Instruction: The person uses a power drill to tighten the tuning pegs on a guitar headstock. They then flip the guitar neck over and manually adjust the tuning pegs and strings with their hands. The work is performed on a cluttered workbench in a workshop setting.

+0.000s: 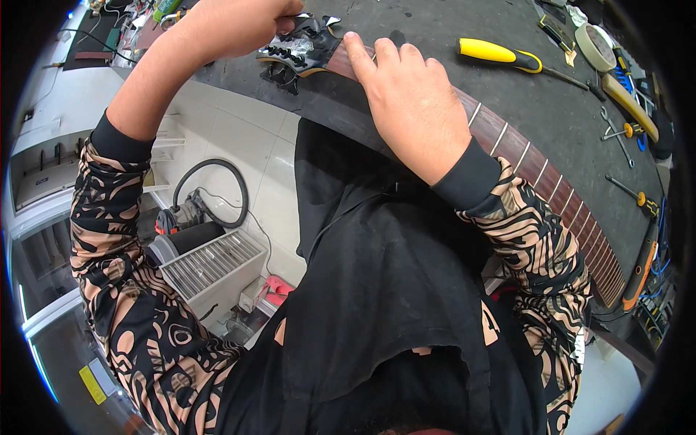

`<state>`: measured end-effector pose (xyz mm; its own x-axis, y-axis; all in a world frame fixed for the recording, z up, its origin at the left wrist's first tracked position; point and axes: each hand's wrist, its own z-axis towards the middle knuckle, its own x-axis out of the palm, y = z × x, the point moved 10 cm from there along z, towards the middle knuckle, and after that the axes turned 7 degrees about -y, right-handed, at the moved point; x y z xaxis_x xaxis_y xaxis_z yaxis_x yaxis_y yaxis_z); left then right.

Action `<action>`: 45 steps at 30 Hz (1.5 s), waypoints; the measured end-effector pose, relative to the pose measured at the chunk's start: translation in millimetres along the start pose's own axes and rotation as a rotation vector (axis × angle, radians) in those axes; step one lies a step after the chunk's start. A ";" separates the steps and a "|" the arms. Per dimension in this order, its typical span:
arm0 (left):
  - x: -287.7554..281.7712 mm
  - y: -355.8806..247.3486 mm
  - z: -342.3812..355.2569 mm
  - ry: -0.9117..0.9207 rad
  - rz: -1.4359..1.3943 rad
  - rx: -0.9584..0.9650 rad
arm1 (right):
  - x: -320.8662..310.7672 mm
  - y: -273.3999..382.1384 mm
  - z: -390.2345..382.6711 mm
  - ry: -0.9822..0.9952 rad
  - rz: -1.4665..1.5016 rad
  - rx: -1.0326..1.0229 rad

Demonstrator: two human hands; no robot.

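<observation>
An electric guitar neck (533, 159) lies slantwise along the dark bench, running from the upper middle to the lower right. It has a brown fretboard with metal frets and a black headstock (308, 47) with dark tuning pegs along its edge. My left hand (250, 25) is over the headstock, its fingers closed together near the pegs. The picture's top edge cuts off part of that hand, so anything pinched there is hidden. Across the neck lies my right hand (413, 94), gripping it below the headstock with the index finger stretched toward the nut. The right thumb is out of sight.
A yellow-handled screwdriver (500, 54) lies beyond my right hand. At the right are a tape roll (594, 47), a curved wooden handle (629, 109), wrenches (618, 138) and an orange-black handled tool (641, 272). Below left, a black hose (241, 177) and a slatted white box (216, 267) stand on the floor.
</observation>
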<state>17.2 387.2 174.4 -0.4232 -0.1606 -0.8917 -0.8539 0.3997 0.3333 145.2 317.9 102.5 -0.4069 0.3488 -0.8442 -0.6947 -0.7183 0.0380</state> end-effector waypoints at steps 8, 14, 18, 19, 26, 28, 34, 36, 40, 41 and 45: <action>18.3 18.1 2.0 0.262 -0.178 -0.311 | -1.3 2.0 -0.7 -0.056 -0.014 -0.019; -1.6 24.0 -10.7 0.359 -0.385 -0.475 | 0.8 -0.8 -2.0 -0.038 -0.010 0.000; -6.5 36.7 0.0 -0.066 -0.219 0.063 | -3.6 -1.0 -0.3 -0.020 0.007 0.003; 0.9 35.9 -4.9 0.000 -0.154 0.006 | 3.2 1.5 -0.3 -0.017 0.016 -0.002; 40.5 60.6 -12.7 -0.173 0.065 0.094 | 3.5 -0.1 0.9 0.002 0.007 0.008; 42.9 58.4 -14.5 -0.240 0.103 0.142 | 2.7 -0.1 1.1 -0.003 -0.004 0.002; 54.0 59.0 -12.3 -0.217 0.178 0.213 | 0.7 0.4 1.9 -0.030 -0.029 -0.013; 54.3 56.6 -12.9 -0.240 0.185 0.248 | -0.4 0.6 2.0 -0.039 -0.027 -0.015; 45.9 44.8 -15.8 -0.285 0.172 0.304 | -0.7 1.7 2.0 -0.027 -0.023 -0.020; 43.4 40.8 -16.3 -0.249 0.165 0.334 | -0.7 1.1 1.9 -0.029 -0.026 -0.018; 37.9 32.5 -22.8 -0.200 0.167 0.388 | 0.4 2.5 1.0 -0.048 -0.035 -0.027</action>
<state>-33.4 373.5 158.4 -0.4460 0.0963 -0.8898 -0.5864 0.7196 0.3718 142.7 316.9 102.9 -0.4112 0.4015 -0.8184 -0.6927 -0.7212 -0.0058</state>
